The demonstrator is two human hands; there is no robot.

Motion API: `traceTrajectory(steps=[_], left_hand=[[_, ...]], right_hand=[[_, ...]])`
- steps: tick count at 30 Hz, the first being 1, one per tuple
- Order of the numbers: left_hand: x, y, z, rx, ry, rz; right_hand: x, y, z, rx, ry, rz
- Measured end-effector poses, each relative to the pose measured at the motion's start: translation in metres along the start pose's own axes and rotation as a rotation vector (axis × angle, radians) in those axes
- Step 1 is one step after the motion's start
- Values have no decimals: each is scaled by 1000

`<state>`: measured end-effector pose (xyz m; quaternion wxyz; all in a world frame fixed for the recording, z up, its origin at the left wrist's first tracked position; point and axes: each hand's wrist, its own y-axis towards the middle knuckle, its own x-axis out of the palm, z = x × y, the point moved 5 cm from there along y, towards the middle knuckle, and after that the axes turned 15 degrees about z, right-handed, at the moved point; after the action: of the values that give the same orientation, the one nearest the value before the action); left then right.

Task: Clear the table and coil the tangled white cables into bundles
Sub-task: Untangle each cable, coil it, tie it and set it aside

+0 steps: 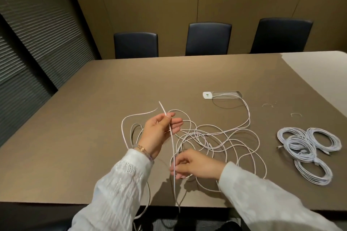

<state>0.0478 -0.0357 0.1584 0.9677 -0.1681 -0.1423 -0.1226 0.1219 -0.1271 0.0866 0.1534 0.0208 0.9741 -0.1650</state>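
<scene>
A long white cable [216,137] lies in loose tangled loops across the middle of the brown table [93,99]. My left hand [159,133] is raised above the table and pinches a strand of it near the strand's free end. My right hand [189,165] grips the same strand lower down, near the table's front edge, so the strand runs almost vertically between both hands. The strand continues down over the table edge. Several coiled white cable bundles [308,148] lie together at the right.
A white charger block [207,95] sits beside a recessed socket tray [228,94] beyond the tangle, with the cable leading to it. Small white twist ties [269,104] lie at the far right. Three dark chairs [208,38] stand along the far side.
</scene>
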Motion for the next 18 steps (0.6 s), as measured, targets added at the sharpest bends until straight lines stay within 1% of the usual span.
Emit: traceTrajectory(steps=[2,4,7,9,10,12,14,16,17,18], left_hand=[[-2,1,-5,-40,32,17],[-6,-1,-18,-140,125,-6],[-14,-11,-45,-330,290,-144],[-19,-19,-59,-407,322,-243],[-21,-23,-63,-421,333,-267],[-26,-29,-67,-400,359,-245],[-33,-29,-66,-337,347,-200],[-36,-27,-59,-276,307,-177],[-35,-25,-54,-247,288,-170],[-33,-22,-48,-220,262,-161]], right_hand=[[-7,0,-14,-34,74,38],[-21,-1,-34,-76,214,119],[-49,3,-59,-76,506,295],[-70,8,-70,-57,714,409],[-82,10,-72,-52,815,469],[-105,14,-71,-44,970,594],[-121,17,-63,-23,1049,684],[-123,20,-52,27,1014,708],[-118,22,-44,69,944,685],[-109,22,-37,116,836,626]])
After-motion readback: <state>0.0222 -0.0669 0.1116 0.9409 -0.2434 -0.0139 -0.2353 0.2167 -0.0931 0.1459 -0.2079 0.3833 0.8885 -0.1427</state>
